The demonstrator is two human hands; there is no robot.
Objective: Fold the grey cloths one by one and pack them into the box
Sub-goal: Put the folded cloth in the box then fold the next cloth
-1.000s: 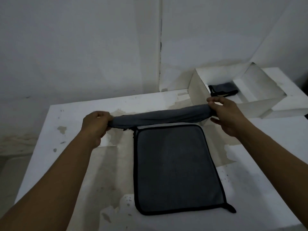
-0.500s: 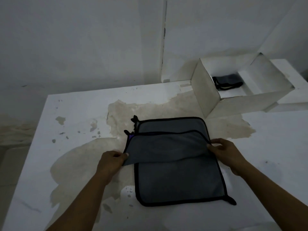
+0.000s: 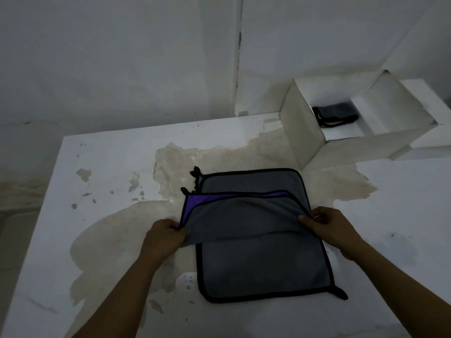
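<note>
Update: the top grey cloth with black piping (image 3: 244,220) is down. A second ago it hung stretched in the air between the two hands. Now it lies doubled over, spanning from the left hand (image 3: 166,237) to the right hand (image 3: 327,228). It rests on the second flat grey cloth with black trim (image 3: 263,267), which runs from under both hands back toward the wrists.

Left hand: fingers curled, pinching the near-left corner of the fold. Right hand: thumb on top, pinching the right edge. I can't see its fingers underneath. Both hands sit roughly where they were half a second ago, so I read this as setting the fold, not moving the cloth.

The layers aren't square. A purple underside strip (image 3: 195,203) shows just beyond the left hand and along the far edge. My read is that the first fold is made but skewed, and I'd align it before the second fold.

The white open-topped cardboard box (image 3: 302,137) sits well beyond the right hand, on the worn white tabletop (image 3: 109,162). One folded dark cloth (image 3: 336,114) is already inside.

Status: one packed, one mid-fold, at least one flat underneath. The risk I see is that lifting the top cloth drags the lower one with it.
</note>
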